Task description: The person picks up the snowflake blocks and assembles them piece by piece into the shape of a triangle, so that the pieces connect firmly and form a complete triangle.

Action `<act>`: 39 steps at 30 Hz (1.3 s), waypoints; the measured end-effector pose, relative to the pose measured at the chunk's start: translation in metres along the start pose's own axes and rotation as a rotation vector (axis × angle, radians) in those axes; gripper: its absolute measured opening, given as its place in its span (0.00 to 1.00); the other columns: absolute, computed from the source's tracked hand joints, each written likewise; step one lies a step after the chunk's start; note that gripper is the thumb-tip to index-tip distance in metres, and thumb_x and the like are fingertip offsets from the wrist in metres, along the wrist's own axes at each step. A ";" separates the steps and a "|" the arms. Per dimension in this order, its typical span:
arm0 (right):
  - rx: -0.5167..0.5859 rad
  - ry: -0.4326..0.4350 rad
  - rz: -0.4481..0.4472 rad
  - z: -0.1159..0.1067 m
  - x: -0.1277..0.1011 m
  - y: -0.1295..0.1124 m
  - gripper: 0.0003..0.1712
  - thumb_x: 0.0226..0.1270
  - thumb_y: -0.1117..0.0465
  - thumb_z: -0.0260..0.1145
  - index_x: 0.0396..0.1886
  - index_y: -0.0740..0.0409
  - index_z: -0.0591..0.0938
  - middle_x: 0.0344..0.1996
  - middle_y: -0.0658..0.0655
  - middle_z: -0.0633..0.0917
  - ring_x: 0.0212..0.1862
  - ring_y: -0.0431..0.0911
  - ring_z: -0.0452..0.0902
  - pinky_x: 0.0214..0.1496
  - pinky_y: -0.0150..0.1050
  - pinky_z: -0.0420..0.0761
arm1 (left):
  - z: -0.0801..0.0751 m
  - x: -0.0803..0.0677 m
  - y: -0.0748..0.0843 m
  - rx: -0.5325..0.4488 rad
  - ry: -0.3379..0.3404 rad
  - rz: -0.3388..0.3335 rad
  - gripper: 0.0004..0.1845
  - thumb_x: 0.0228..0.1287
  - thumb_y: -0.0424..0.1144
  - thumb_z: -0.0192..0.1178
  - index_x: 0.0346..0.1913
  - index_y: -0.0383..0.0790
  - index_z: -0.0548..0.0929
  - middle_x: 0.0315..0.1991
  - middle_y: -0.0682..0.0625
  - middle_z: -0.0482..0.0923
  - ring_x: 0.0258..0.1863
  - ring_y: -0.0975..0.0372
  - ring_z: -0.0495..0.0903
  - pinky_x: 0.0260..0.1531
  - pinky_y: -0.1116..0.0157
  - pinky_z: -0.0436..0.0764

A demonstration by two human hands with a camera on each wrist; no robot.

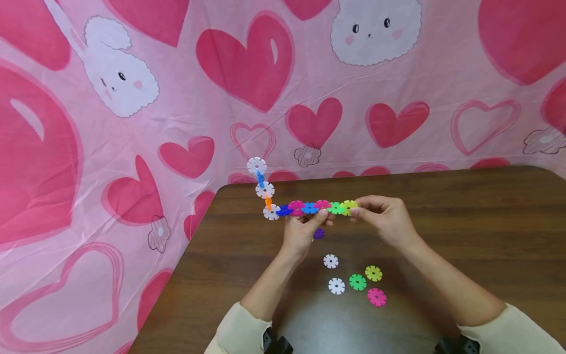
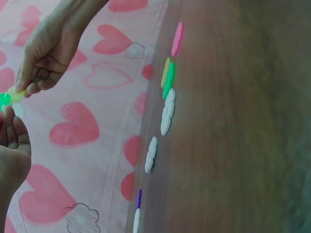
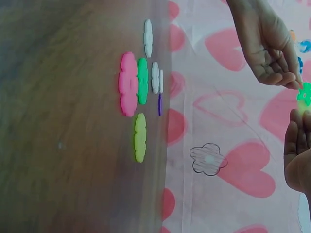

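Observation:
Joined interlocking snowflake discs form an L-shaped chain (image 1: 310,208) raised above the table. Its long row runs through blue, pink, light blue, pink and green discs to a yellow disc (image 1: 349,207) at the right end. At the left, a short arm climbs through white, orange and blue pieces to a white disc (image 1: 257,165). My left hand (image 1: 298,237) pinches the row from below, its thumb near the second pink disc. With thumb and fingers, my right hand (image 1: 393,221) pinches the yellow end disc. Both wrist views catch the hands meeting near the green disc (image 3: 304,94).
Loose discs lie on the brown table (image 1: 477,246) below the hands: white (image 1: 330,261), another white (image 1: 336,286), green (image 1: 357,282), yellow (image 1: 373,273) and pink (image 1: 377,297). A purple disc (image 1: 319,234) sits partly behind my left hand. A pink heart-patterned cloth (image 1: 265,73) hangs behind.

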State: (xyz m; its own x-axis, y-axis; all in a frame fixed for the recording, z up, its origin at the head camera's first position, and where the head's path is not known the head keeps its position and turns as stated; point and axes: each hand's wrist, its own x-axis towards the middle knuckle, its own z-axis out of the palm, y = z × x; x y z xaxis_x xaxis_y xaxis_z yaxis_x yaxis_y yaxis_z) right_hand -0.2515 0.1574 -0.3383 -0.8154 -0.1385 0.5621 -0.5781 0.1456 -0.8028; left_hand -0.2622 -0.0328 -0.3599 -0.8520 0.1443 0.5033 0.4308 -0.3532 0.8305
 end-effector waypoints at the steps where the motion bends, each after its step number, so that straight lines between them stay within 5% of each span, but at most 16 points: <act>1: -0.003 -0.005 0.003 0.000 0.000 0.000 0.07 0.56 0.74 0.68 0.34 0.75 0.83 0.21 0.52 0.86 0.27 0.38 0.82 0.31 0.30 0.80 | 0.000 0.000 0.000 -0.002 -0.001 0.002 0.20 0.63 0.32 0.61 0.45 0.12 0.73 0.25 0.57 0.84 0.24 0.66 0.82 0.34 0.68 0.81; 11: -0.051 -0.037 0.015 -0.001 -0.001 0.002 0.06 0.57 0.72 0.68 0.35 0.72 0.84 0.23 0.61 0.85 0.27 0.43 0.82 0.30 0.30 0.79 | -0.002 0.004 0.002 0.038 -0.048 -0.002 0.16 0.64 0.29 0.59 0.45 0.13 0.75 0.26 0.56 0.84 0.25 0.65 0.83 0.38 0.64 0.82; 18: -0.020 -0.052 0.030 -0.004 -0.001 0.002 0.07 0.59 0.71 0.67 0.36 0.73 0.82 0.24 0.57 0.86 0.29 0.41 0.82 0.33 0.30 0.79 | -0.008 0.004 0.004 0.181 -0.049 -0.086 0.13 0.62 0.29 0.61 0.44 0.18 0.79 0.30 0.36 0.83 0.30 0.63 0.83 0.42 0.64 0.80; 24: 0.085 -0.009 0.046 -0.013 -0.001 0.001 0.06 0.60 0.72 0.66 0.37 0.72 0.82 0.25 0.50 0.87 0.30 0.39 0.83 0.37 0.28 0.80 | -0.019 0.003 0.003 0.272 -0.089 -0.160 0.12 0.61 0.26 0.60 0.45 0.20 0.79 0.40 0.29 0.80 0.42 0.44 0.81 0.47 0.62 0.78; 26: 0.137 0.005 0.045 -0.016 -0.001 0.001 0.05 0.60 0.73 0.65 0.36 0.67 0.84 0.25 0.49 0.87 0.30 0.39 0.84 0.37 0.28 0.80 | -0.025 0.004 0.003 0.260 -0.051 -0.156 0.12 0.62 0.24 0.58 0.46 0.18 0.77 0.40 0.29 0.80 0.41 0.44 0.81 0.48 0.59 0.79; 29: 0.200 0.021 0.043 -0.019 -0.002 0.001 0.08 0.60 0.74 0.64 0.35 0.61 0.85 0.26 0.48 0.87 0.29 0.39 0.84 0.38 0.28 0.80 | -0.033 0.008 0.006 0.223 0.104 -0.158 0.10 0.64 0.24 0.54 0.45 0.18 0.77 0.35 0.34 0.82 0.34 0.55 0.83 0.45 0.60 0.79; 34: 0.193 0.029 0.060 -0.024 -0.003 0.004 0.07 0.60 0.73 0.65 0.35 0.61 0.85 0.26 0.48 0.86 0.29 0.40 0.83 0.39 0.28 0.80 | -0.041 0.019 0.029 0.010 0.351 -0.119 0.14 0.73 0.30 0.44 0.43 0.22 0.78 0.31 0.48 0.82 0.30 0.64 0.81 0.38 0.66 0.80; 39: 0.167 0.015 0.077 -0.027 -0.005 0.005 0.06 0.61 0.72 0.65 0.36 0.62 0.85 0.27 0.47 0.86 0.30 0.39 0.83 0.40 0.28 0.80 | -0.042 0.025 0.053 -0.044 0.335 -0.017 0.17 0.75 0.36 0.41 0.45 0.28 0.78 0.35 0.47 0.82 0.32 0.63 0.80 0.36 0.69 0.78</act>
State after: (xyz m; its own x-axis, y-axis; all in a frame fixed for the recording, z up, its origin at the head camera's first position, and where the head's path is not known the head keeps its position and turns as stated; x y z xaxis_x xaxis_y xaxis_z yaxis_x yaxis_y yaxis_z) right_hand -0.2513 0.1854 -0.3399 -0.8583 -0.1188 0.4993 -0.5018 -0.0095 -0.8649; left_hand -0.2729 -0.0873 -0.3131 -0.9127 -0.1585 0.3767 0.4083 -0.3941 0.8234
